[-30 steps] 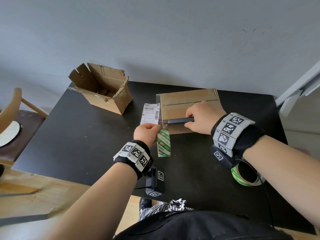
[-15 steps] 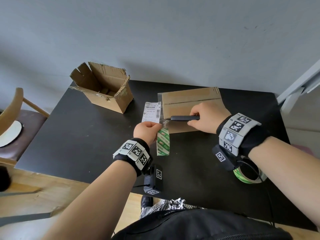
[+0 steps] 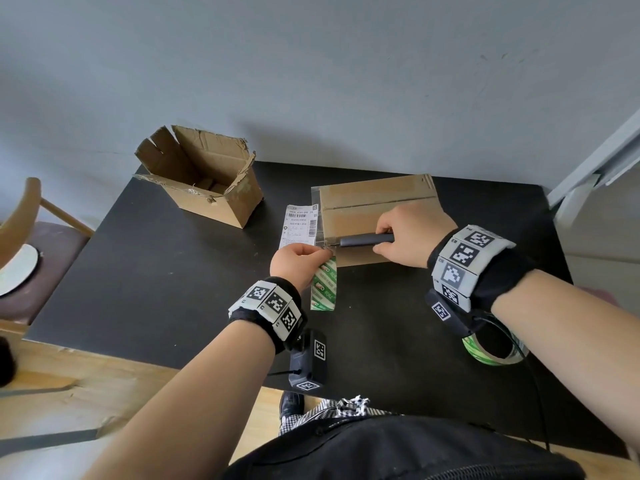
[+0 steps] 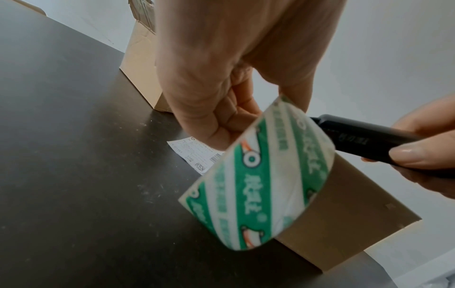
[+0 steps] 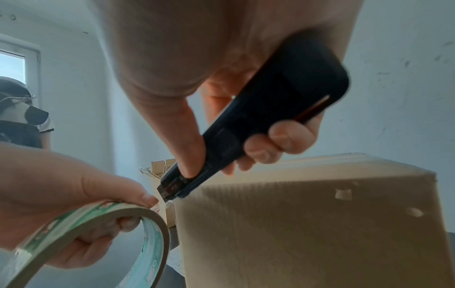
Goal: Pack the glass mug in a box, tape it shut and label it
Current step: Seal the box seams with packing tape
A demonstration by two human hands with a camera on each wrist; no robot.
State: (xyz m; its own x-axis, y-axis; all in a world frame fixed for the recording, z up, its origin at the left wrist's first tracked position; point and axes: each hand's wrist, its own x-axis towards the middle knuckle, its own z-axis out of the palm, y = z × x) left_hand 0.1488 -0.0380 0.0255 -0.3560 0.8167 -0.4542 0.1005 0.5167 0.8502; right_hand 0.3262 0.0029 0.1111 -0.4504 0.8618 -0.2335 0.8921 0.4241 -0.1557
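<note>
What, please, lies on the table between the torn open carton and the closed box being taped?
In the head view, a printed shipping label lies flat on the black table between the open carton and the closed box.

- The black table [image 3: 145, 271] stands against a grey wall.
- On it: an open torn cardboard box [image 3: 207, 188] at the far left, a closed box [image 3: 377, 202], a printed label [image 3: 299, 225] just beside it, and a second tape roll [image 3: 495, 355] near the right front.
</note>
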